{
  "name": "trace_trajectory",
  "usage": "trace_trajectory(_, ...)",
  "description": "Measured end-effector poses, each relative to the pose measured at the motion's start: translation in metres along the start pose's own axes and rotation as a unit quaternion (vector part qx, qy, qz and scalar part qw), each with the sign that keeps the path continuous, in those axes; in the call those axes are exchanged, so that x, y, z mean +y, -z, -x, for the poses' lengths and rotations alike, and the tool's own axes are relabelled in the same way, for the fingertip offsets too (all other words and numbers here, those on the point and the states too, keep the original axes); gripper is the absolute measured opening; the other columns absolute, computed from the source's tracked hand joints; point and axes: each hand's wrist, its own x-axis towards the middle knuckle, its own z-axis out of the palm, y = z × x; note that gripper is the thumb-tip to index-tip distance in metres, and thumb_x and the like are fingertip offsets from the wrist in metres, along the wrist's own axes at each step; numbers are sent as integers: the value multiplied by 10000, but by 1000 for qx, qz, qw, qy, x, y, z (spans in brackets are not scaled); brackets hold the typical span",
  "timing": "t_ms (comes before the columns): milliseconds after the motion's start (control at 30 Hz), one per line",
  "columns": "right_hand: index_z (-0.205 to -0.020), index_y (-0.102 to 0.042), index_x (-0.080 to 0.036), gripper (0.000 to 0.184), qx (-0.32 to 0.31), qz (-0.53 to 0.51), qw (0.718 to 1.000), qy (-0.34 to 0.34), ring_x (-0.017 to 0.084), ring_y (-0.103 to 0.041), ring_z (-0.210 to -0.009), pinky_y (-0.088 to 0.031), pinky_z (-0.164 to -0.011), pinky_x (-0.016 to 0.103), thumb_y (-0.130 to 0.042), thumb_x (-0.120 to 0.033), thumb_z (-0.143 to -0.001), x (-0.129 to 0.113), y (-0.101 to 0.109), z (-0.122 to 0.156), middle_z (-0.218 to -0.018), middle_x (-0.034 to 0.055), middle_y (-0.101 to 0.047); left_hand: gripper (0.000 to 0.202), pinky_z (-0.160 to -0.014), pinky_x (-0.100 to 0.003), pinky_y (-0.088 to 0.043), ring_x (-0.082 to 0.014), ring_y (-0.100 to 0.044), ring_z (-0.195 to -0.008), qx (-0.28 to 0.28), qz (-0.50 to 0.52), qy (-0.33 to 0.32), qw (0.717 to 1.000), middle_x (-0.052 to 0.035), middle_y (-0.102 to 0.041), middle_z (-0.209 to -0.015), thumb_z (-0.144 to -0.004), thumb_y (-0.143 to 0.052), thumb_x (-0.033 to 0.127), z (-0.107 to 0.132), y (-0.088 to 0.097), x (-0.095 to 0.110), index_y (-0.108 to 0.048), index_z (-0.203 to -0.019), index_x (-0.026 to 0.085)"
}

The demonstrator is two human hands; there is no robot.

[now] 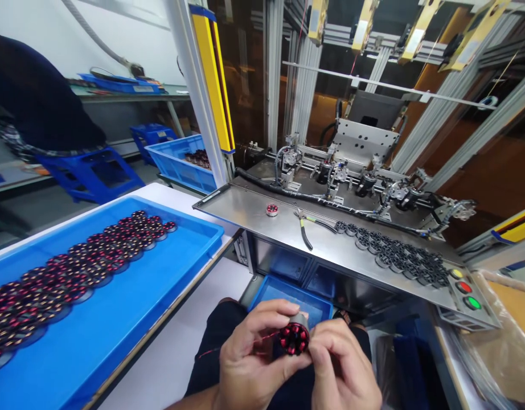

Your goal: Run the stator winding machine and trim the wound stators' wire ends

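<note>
In front of my lap, my left hand (254,353) is closed around a motor stator (294,337) with red copper windings and a grey metal ring. Its wound face is turned toward me. A thin red wire (211,351) trails out to the left past my fingers. My right hand (345,364) is closed, thumb and forefinger pinched right at the stator's lower right edge; whatever lies between those fingertips is hidden. On the steel ledge ahead sit one more red-wound stator (271,210) and a pair of cutting pliers (306,228) with yellow-green and black handles.
Many wound stators (81,265) fill part of a blue tray (168,279) at left. Unwound black cores (399,256) stand along the ledge's right side, beside a button box (470,296). Behind is a winding machine (360,165). A seated person (40,97) is at far left.
</note>
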Motion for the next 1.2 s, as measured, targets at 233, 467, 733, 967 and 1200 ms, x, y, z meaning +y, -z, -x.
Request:
trace_trajectory(233, -745, -580, -176, 224, 7, -65, 997, -30, 128, -553, -584, -463, -530, 240, -519, -161, -961, 5, -1, -12, -624, 9, -563, 622, -803, -210, -569, -159, -683, -898, -92, 65, 171, 979, -57, -673, -1033, -715, -824, 452, -7, 6, 3, -602, -1260, 253)
trace_trajectory(467, -778, -616, -157, 176, -26, -10, 1000, 13, 121, -571, -606, -485, -561, 232, -540, -85, -919, 6, 12, -18, -662, 20, -595, 339, -593, -217, -558, -133, -653, -711, -165, 133, 232, 949, -35, -641, -865, -930, -590, 426, -9, 11, -2, -618, -1220, 251)
trace_trajectory(733, -760, -614, -168, 194, -40, 3, 999, -30, 108, -572, -587, -479, -544, 215, -541, -73, -912, 4, 17, -25, -658, 7, -594, 140, -807, -282, -582, -197, -663, -1016, -141, 167, 190, 957, -58, -613, -1212, -877, -689, 340, -14, 15, -2, -734, -984, 262)
trace_trajectory(967, -843, -614, -166, 135, -90, -7, 994, 60, 132, -619, -633, -528, -567, 239, -534, -94, -925, 5, 32, -27, -694, 32, -636, 451, -956, -317, -515, -262, -605, -1216, -102, 218, 197, 950, -68, -707, -1145, -698, -854, 400, -12, 2, 6, -672, -1090, 270)
trace_trajectory(1200, -905, -628, -138, 106, -121, 74, 969, 200, 146, -680, -662, -580, -596, 233, -538, -94, -940, 6, 43, -36, -712, 61, -672, 483, -405, -136, -449, -107, -629, -461, -239, 243, 405, 848, -55, -667, -619, -851, -614, 603, -21, -2, 3, -612, -875, 121)
